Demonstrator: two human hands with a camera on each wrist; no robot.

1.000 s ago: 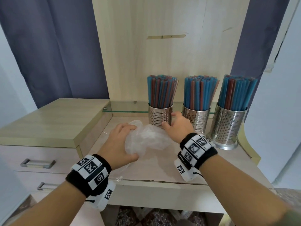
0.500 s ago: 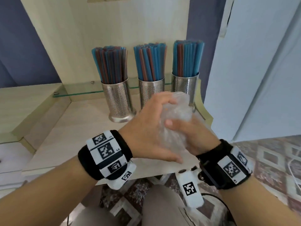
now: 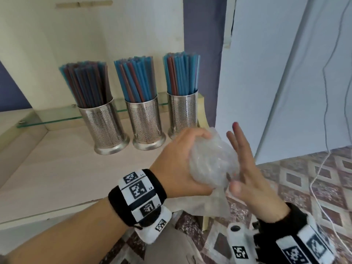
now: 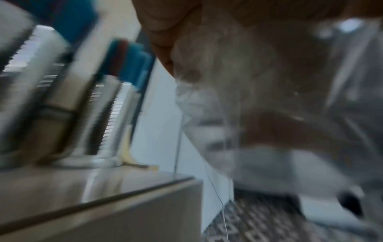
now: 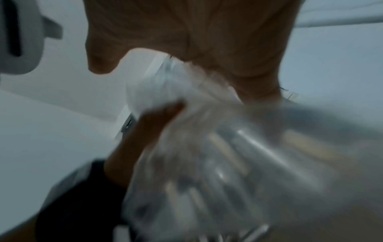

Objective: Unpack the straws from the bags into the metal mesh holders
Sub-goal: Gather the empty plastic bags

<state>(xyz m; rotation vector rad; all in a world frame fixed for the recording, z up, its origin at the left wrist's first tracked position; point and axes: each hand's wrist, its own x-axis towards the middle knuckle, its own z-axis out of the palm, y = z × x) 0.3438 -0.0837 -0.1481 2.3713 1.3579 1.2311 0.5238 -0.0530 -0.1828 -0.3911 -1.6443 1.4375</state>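
Three metal mesh holders stand in a row on the shelf: left (image 3: 103, 128), middle (image 3: 145, 123), right (image 3: 182, 114). Each is packed with upright blue and red straws (image 3: 137, 79). In front of them, off the shelf's right end, my left hand (image 3: 182, 162) grips a crumpled clear plastic bag (image 3: 213, 164) from the left side. My right hand (image 3: 243, 164) lies flat against the bag's right side, fingers straight and spread. The bag looks to hold no straws. Both wrist views are blurred; the bag (image 4: 269, 114) (image 5: 207, 155) fills them.
The pale wooden shelf (image 3: 57, 168) has a glass strip (image 3: 47, 119) along its back and a wooden panel behind. A light wall (image 3: 276, 82) stands to the right with white cables (image 3: 323, 168) running down to a patterned carpet (image 3: 314, 187).
The bag was lifted off the shelf and carried right, past the shelf's end. My right hand's fingers have straightened out against it. The view swung right.
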